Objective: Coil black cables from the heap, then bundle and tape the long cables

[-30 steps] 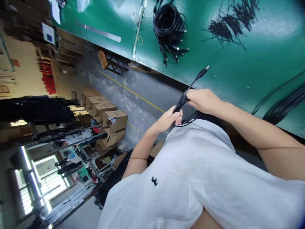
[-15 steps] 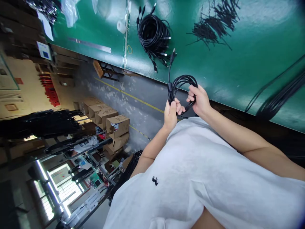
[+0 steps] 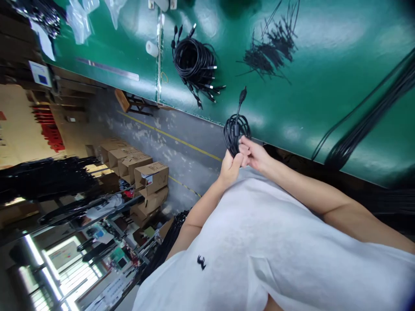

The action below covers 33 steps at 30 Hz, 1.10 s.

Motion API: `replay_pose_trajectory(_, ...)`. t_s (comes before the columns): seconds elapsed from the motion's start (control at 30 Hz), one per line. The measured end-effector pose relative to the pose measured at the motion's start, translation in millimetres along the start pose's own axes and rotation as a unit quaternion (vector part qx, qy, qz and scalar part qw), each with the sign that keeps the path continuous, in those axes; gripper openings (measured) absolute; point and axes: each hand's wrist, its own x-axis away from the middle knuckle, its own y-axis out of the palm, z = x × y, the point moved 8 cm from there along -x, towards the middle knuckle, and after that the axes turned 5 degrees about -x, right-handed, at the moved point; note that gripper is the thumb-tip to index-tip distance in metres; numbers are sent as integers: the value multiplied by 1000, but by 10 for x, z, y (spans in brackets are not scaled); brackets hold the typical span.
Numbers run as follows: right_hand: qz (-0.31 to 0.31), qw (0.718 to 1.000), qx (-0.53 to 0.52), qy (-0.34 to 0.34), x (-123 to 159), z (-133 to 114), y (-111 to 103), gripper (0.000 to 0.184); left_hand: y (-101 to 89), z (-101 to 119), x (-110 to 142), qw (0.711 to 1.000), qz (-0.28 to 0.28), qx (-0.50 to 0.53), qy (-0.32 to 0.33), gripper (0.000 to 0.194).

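A coiled black cable (image 3: 229, 134) is held between my hands at the near edge of the green table. One connector end (image 3: 242, 95) sticks up out of the loop, with a thick cylinder on the cord below it. My left hand (image 3: 231, 167) is closed around the bottom of the coil. My right hand (image 3: 252, 152) pinches at the coil's near right side, its fingers curled close to my left thumb. Whether a twist tie is between the right fingers cannot be made out. Finished-looking coiled cables (image 3: 194, 60) lie stacked on the table beyond.
Short black ties (image 3: 269, 56) lie scattered on the green table (image 3: 220, 95). Long black cables (image 3: 366, 116) hang over its edge at right. A metal ruler (image 3: 110, 69) and a white roll (image 3: 152, 49) are at left. Cardboard boxes (image 3: 151, 177) stand on the floor.
My right hand has moved left and down from the loop's right side to beside my left hand. The coil has turned and looks narrower. The whole view has shifted slightly.
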Motion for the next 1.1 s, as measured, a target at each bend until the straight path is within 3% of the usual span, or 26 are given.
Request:
replay_pose_trajectory(0.07, -50, 991, 119, 16, -18, -83, -106, 31, -81, 139, -1, 998, 35, 20, 38, 38)
replay_pose_trajectory(0.13, -42, 947, 315, -50, -117, -493, -341, 32, -168, 229, -21, 996, 58, 53, 43, 38)
replay_pose_trajectory(0.17, 1, 897, 424, -126, -181, -856, -479, 30, -204, 237, -36, 996, 60, 68, 26, 37)
replay_pose_trajectory(0.2, 61, 828, 516, -210, -232, -1277, -595, 27, -244, 229, -49, 995, 62, 80, 5, 36)
replay_pose_trajectory(0.23, 129, 746, 582, -298, -258, -1713, -679, 25, -288, 213, -57, 993, 67, 91, -15, 35)
replay_pose_trajectory(0.27, 179, 688, 606, -356, -303, -2085, -749, 24, -336, 194, -60, 992, 74, 101, -30, 35)
replay_pose_trajectory(0.3, 213, 641, 618, -403, -365, -2398, -796, 24, -380, 175, -59, 990, 81, 112, -41, 35)
replay_pose_trajectory(0.33, 230, 612, 620, -433, -452, -2640, -836, 27, -419, 160, -56, 988, 88, 120, -46, 35)
replay_pose_trajectory(0.43, 230, 560, 632, -484, -740, -3017, -895, 40, -494, 159, -55, 986, 105, 127, -33, 37)
replay_pose_trajectory(0.5, 218, 535, 643, -503, -839, -3089, -916, 44, -498, 191, -74, 986, 112, 120, -13, 36)
replay_pose_trajectory(0.6, 202, 508, 653, -524, -710, -3101, -904, 44, -450, 206, -132, 987, 110, 120, -11, 34)
replay_pose_trajectory(0.67, 178, 521, 675, -491, -489, -2995, -853, 39, -408, 204, -173, 988, 100, 117, -19, 34)
replay_pose_trajectory(0.73, 123, 566, 707, -406, -203, -2678, -767, 27, -362, 217, -199, 992, 79, 96, -17, 35)
replay_pose_trajectory(0.8, 25, 657, 701, -277, 112, -2083, -659, 15, -299, 250, -201, 997, 42, 60, -5, 37)
replay_pose_trajectory(0.83, -31, 707, 677, -202, 263, -1704, -589, 21, -254, 268, -192, 999, 16, 38, 3, 39)
replay_pose_trajectory(0.87, -76, 741, 654, -134, 396, -1323, -511, 30, -199, 287, -177, 1000, -16, 14, 12, 40)
replay_pose_trajectory(0.9, -86, 762, 633, -109, 495, -1029, -424, 32, -135, 299, -155, 998, -51, -9, 20, 42)
replay_pose_trajectory(0.97, -74, 816, 563, -103, 536, -627, -261, 31, -8, 297, -96, 990, -123, -55, 30, 43)
replay_pose_trajectory(1.03, -52, 869, 469, -148, 449, -483, -105, 26, 71, 261, -36, 981, -174, -83, 37, 43)
replay_pose_trajectory(1.1, -58, 897, 396, -188, 346, -458, 53, 25, 52, 209, -5, 980, -175, -84, 47, 42)
